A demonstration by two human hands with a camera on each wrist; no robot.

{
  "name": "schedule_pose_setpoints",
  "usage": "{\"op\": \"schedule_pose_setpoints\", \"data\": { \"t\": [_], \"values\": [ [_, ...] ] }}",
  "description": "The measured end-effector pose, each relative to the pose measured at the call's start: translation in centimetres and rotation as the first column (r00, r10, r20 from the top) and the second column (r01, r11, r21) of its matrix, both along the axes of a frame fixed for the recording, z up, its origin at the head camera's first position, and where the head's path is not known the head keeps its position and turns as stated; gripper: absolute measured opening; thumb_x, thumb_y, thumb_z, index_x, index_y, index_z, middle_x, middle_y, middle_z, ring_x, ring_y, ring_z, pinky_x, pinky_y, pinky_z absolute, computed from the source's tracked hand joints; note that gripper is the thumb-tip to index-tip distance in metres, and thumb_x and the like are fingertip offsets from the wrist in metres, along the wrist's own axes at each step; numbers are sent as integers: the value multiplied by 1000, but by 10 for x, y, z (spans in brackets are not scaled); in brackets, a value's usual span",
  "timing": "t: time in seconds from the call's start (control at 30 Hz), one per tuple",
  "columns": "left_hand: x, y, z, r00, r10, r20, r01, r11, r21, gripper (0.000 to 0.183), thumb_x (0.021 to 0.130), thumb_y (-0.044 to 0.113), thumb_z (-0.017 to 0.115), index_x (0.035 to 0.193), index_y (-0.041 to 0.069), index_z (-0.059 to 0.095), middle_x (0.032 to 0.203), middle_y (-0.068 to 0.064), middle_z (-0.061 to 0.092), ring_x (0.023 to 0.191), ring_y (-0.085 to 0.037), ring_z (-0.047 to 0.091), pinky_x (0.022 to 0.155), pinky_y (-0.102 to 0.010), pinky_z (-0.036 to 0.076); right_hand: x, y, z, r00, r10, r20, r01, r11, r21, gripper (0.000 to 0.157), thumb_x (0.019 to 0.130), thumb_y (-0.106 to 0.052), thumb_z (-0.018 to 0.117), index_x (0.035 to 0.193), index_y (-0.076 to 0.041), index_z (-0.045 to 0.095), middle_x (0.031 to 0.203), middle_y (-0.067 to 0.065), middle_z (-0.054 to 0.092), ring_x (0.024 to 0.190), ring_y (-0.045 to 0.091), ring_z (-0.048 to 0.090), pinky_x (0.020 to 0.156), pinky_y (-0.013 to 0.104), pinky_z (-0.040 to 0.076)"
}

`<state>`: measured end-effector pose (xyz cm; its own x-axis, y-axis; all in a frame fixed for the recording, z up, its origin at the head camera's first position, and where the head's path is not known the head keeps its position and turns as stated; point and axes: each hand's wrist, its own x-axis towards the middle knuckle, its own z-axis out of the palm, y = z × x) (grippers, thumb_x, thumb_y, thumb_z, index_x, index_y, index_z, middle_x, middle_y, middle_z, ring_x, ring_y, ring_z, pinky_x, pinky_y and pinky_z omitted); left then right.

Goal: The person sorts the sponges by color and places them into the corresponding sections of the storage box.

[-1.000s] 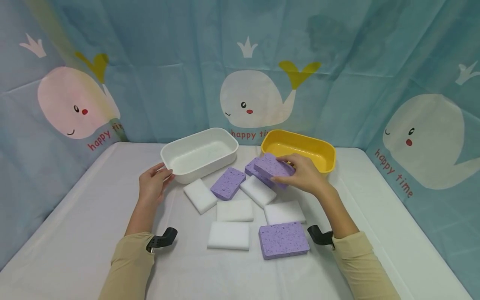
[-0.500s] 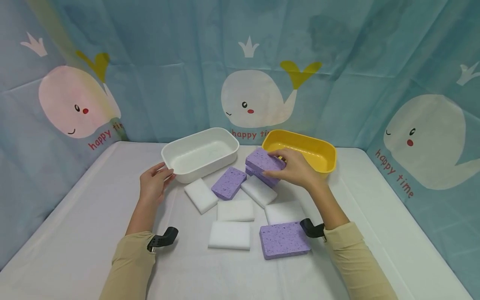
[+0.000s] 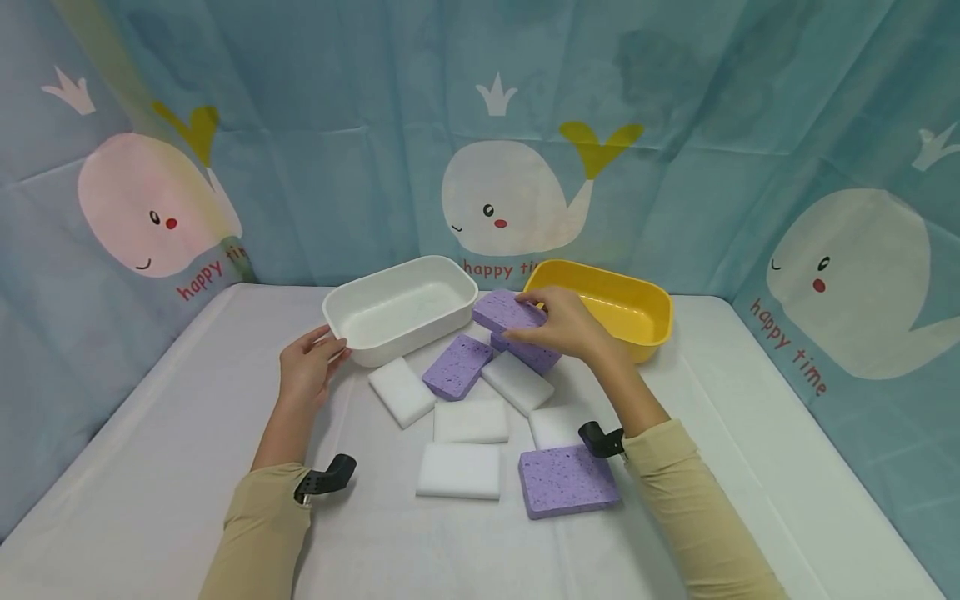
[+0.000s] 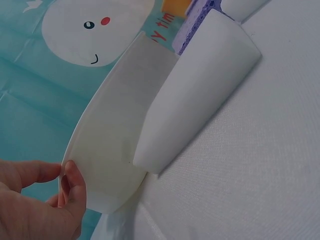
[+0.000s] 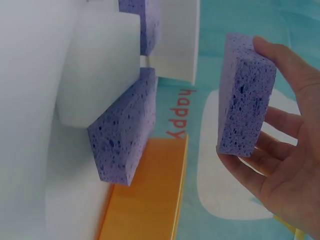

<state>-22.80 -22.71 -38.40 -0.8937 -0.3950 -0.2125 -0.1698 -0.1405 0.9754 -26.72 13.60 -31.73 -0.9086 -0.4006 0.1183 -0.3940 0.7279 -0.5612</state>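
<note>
My right hand [image 3: 566,323] holds a purple sponge [image 3: 504,309] by its edges, raised above the table between the white tub [image 3: 405,342] and the yellow tub [image 3: 637,321]. In the right wrist view the held sponge [image 5: 245,100] sits between thumb and fingers, apart from the other sponges. My left hand [image 3: 306,367] pinches the near left rim of the white tub, as the left wrist view shows, thumb on one side and fingers on the other. Below the held sponge lies another purple sponge [image 3: 528,354], partly hidden by my right hand.
Several white sponge blocks [image 3: 459,471] lie spread over the white tabletop. A purple sponge [image 3: 457,367] rests near the white tub, and another purple sponge [image 3: 567,483] lies closer to me. A blue whale-print curtain [image 3: 337,183] stands behind the table.
My right hand has carried the purple sponge leftward and slightly away from me, from above the other purple sponge toward the white tub. My left hand stays at the tub's rim.
</note>
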Motion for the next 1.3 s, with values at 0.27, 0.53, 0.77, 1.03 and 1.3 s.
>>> {"op": "schedule_pose_setpoints", "data": {
  "t": [0.27,0.53,0.77,1.03,1.3],
  "values": [
    [1,2,1,1000,4,-2,-4,999,-35,61,105,2,60,162,2,38,123,-7,57,93,-4,65,92,-16,59,-9,-20,0,1000,-13,-6,13,1000,4,69,88,-37,86,142,0,64,138,19,66,124,34,61,109,49,53],
    [2,2,2,1000,6,-7,-6,1000,-5,61,105,1,60,162,1,38,119,-5,57,87,-1,64,92,-16,59,-10,-37,-1,1000,-17,-14,17,1000,-5,68,89,-36,86,141,2,64,139,20,65,130,36,60,114,48,51],
    [3,2,3,1000,5,-3,-5,1000,-6,61,105,1,60,162,2,38,119,-5,57,88,-1,64,92,-16,59,-13,-51,-2,1000,-21,-8,21,1000,6,69,89,-38,85,141,2,64,141,20,64,133,35,59,116,47,50],
    [1,1,1,1000,6,6,-6,1000,-1,61,105,2,60,162,3,38,124,-6,57,95,-5,65,94,-17,59,-20,-66,-7,999,-26,-21,27,999,27,69,91,-38,84,143,1,63,143,18,64,135,34,59,117,46,49],
    [1,1,0,1000,4,-1,-4,1000,-8,61,105,2,60,162,3,38,133,-12,57,94,-4,64,94,-17,59,-28,-78,-6,999,-34,-37,36,999,35,69,92,-40,83,144,1,62,144,17,63,134,32,59,117,45,48]
  ]
}}
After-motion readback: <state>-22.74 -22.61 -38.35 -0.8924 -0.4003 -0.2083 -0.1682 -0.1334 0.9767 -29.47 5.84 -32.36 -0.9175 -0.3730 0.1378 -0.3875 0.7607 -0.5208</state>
